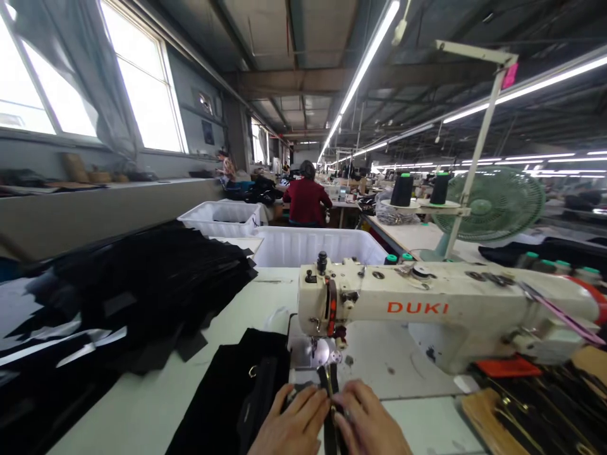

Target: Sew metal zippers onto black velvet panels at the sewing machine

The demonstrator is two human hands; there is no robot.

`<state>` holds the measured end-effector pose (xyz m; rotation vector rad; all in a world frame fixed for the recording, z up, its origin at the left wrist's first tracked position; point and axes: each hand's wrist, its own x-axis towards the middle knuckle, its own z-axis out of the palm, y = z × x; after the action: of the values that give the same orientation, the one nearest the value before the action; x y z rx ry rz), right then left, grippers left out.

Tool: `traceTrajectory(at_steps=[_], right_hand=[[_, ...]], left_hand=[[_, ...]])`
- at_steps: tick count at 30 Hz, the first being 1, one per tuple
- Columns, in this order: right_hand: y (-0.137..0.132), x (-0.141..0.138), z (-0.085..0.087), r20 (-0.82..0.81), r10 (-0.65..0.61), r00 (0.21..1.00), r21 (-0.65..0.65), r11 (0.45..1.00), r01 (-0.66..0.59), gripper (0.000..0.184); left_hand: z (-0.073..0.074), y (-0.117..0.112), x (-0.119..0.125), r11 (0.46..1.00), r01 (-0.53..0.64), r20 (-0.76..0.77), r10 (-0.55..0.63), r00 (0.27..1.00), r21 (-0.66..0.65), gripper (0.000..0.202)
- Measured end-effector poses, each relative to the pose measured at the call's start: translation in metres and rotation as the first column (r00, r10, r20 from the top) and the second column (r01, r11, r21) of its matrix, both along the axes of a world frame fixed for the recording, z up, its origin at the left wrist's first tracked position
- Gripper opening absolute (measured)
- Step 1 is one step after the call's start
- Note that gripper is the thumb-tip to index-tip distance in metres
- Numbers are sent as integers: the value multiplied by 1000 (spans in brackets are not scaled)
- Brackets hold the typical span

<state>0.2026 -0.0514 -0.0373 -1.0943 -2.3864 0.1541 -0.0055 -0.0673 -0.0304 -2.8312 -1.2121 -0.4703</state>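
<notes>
We see a black zipper strip (329,381) with brass-coloured teeth lying between the two hands, its long axis running away from the person toward the needle area of the DUKI sewing machine (417,308), the far end leaning slightly left. The left hand (298,422) lies palm down with its fingers bent and fingertips at the strip's left edge; the right hand (367,418) comes in from the other side, fingers curled and thumb close to the teeth. Neither hand looks clearly nearer, and we cannot tell whether either pinches the strip or merely presses it. The far end stops near the presser foot (whether any of it sits underneath, we cannot make out). Left of the hands, black fabric (212,393) spreads over the pale bench (142,407), and beyond it we find a heap of dark cut pieces (142,281). More zippers (531,411) lie to the right.
</notes>
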Motion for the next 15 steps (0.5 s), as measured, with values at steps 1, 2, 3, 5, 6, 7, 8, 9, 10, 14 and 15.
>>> traceTrajectory(at_steps=[1,2,3,5,6,7,8,9,10,14,15], right_hand=[[6,4,8,15,64,998,26,998,-64,31],[11,6,16,35,121,992,40,992,-123,37],[15,8,22,53,168,984,35,985,-170,39],[21,8,30,63,225,972,2,974,-226,37],[23,7,33,61,238,969,-10,971,-237,37],[25,5,34,58,241,969,-20,971,-240,37],[27,4,35,52,242,969,-31,970,-241,37],[28,2,36,47,247,968,-40,969,-246,37],[30,0,36,40,254,966,-46,967,-252,37],[29,-4,39,15,254,967,-82,964,-252,39],[28,-4,40,12,245,970,-94,966,-242,38]], left_hand=[[7,-2,0,1000,6,-3,-6,1000,-31,55],[15,-4,-2,998,16,2,-16,1000,-68,54],[24,-5,-6,994,12,21,-10,1000,-108,51],[44,1,-21,982,-43,75,58,996,-183,40],[53,8,-32,967,-140,104,165,981,-214,36],[59,18,-44,952,-211,125,242,962,-220,36],[63,30,-58,941,-252,137,287,948,-227,40],[64,43,-70,932,-273,142,312,939,-240,44],[63,55,-81,926,-271,142,315,939,-261,51],[49,79,-93,912,-236,157,301,941,-336,41],[45,80,-89,908,-237,170,309,936,-345,30]])
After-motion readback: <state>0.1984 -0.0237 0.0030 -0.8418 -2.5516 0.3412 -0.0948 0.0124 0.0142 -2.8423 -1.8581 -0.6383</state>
